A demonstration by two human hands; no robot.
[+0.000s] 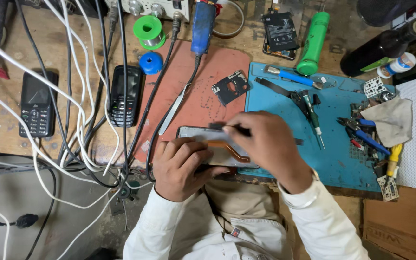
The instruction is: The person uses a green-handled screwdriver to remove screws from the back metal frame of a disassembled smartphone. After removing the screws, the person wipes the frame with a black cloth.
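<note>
My left hand (181, 166) grips the near left end of an opened smartphone (208, 142) lying at the front edge of the bench, its orange flex ribbon showing. My right hand (266, 144) rests over the phone's right half and pinches a thin dark tool (234, 129) whose tip sits on the phone's upper edge. A black phone frame piece (231, 87) lies on the red mat (217, 67) behind the phone. Metal tweezers (174, 110) lie on the same mat to the left.
A blue mat (343, 159) at right carries screwdrivers (314, 115), pliers (364, 135), small parts and a cloth (391, 120). Two keypad phones (37, 103) (124, 95) lie at left among white and black cables. Solder spool (149, 30), blue cap, battery (280, 31), green cylinder (314, 43) and dark bottle stand behind.
</note>
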